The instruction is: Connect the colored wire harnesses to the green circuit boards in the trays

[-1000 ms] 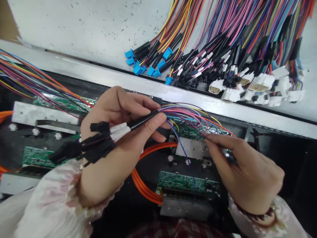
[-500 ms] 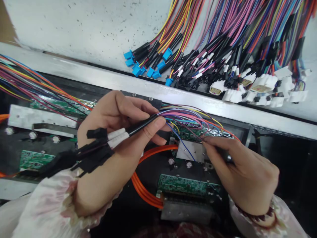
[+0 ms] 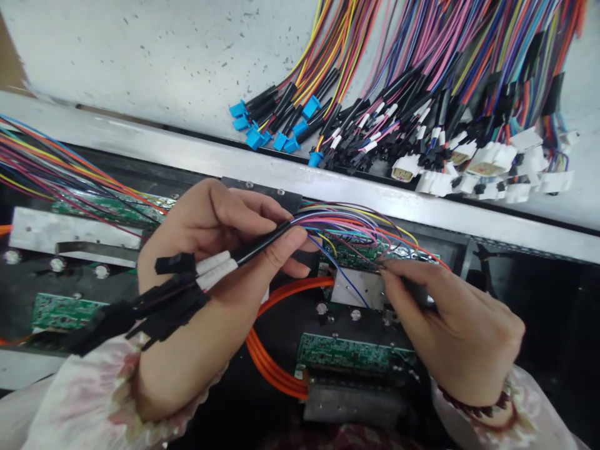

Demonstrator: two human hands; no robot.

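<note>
My left hand (image 3: pixel 234 244) pinches a black-sleeved wire harness (image 3: pixel 262 242) between thumb and fingers. Black connectors (image 3: pixel 175 262) with white labels (image 3: pixel 216 269) hang from its near end over my wrist. Beyond the fingers its loose wires (image 3: pixel 347 219), pink, blue, yellow, orange and purple, arch to the right. My right hand (image 3: pixel 445 319) is closed, its thumb and forefinger pinching the end of a thin dark wire (image 3: pixel 359 251). Under these fingertips lie a metal plate (image 3: pixel 356 287) and a green circuit board (image 3: pixel 347 250). One blue wire (image 3: pixel 342 270) dangles between my hands.
Bundled harnesses with blue connectors (image 3: pixel 255 134) and white connectors (image 3: pixel 492 159) lie behind a raised metal rail (image 3: pixel 187 150). Orange cables (image 3: pixel 267 359) curve beside a lower circuit board (image 3: pixel 351 353). More coloured wires (image 3: pixel 70 169) run in from the left.
The view has shifted slightly, so the scene sits a little lower and to the left. Both hands keep their grips, with little visible movement.
</note>
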